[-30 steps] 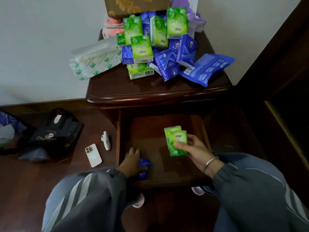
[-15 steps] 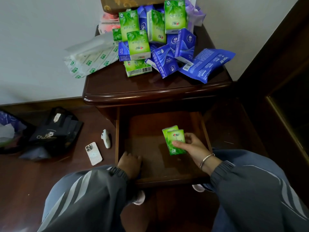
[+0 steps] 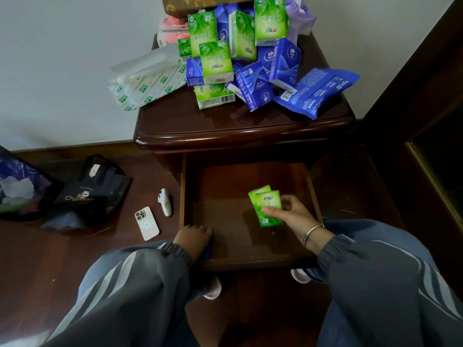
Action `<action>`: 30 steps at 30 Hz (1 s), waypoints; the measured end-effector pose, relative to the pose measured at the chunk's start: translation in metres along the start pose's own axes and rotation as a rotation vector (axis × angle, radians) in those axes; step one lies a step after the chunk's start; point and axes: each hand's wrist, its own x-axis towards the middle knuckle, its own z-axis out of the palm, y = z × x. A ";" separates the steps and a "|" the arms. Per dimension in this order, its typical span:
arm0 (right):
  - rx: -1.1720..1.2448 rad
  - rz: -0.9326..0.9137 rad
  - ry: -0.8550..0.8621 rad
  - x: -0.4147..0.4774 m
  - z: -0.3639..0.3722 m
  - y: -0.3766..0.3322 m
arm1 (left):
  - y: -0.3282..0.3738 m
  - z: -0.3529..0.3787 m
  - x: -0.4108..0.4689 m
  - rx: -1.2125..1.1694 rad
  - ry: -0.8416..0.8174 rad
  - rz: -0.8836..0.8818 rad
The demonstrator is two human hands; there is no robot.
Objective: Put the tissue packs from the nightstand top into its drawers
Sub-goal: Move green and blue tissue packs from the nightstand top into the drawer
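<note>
Tissue packs, green, pinched in right hand over open drawer; blue pack under curled left hand, grip unclear.

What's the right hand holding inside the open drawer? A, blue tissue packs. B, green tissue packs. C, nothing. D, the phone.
B: the right hand grips two green tissue packs low over the floor of the open drawer, while the phone lies outside on the floor.
</note>
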 end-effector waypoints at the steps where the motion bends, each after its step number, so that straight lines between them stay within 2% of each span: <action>1: -0.025 -0.002 -0.002 0.000 0.000 0.000 | 0.000 0.002 -0.001 0.053 0.047 0.009; 4: -0.123 -0.013 -0.015 0.002 0.001 -0.002 | -0.005 0.003 -0.005 0.045 0.233 0.018; 7: -0.260 -0.030 -0.073 0.011 0.006 -0.008 | -0.018 -0.005 -0.011 -0.364 0.625 -0.147; 9: -0.390 -0.027 -0.141 0.022 0.017 -0.013 | -0.027 -0.006 -0.016 -0.696 0.757 -0.348; 10: -0.458 -0.023 -0.180 0.029 0.026 -0.016 | -0.030 -0.006 -0.017 -0.865 0.725 -0.435; 12: -0.604 -0.025 -0.261 0.044 0.048 -0.020 | -0.033 -0.001 -0.017 -1.113 0.549 -0.526; 14: -0.745 -0.040 -0.321 0.060 0.073 -0.023 | -0.034 0.003 -0.016 -1.238 0.386 -0.542; 15: -0.807 -0.046 -0.341 0.068 0.085 -0.025 | -0.035 0.005 -0.016 -1.270 0.357 -0.542; 21: -1.151 -0.079 -0.508 0.107 0.136 -0.045 | -0.046 0.010 -0.014 -1.362 0.343 -0.512; 24: -1.271 -0.081 -0.503 0.122 0.152 -0.049 | -0.049 0.012 -0.013 -1.364 0.348 -0.490; 30: -1.113 0.040 -0.344 0.126 0.143 -0.037 | -0.050 0.009 -0.010 -1.385 0.360 -0.511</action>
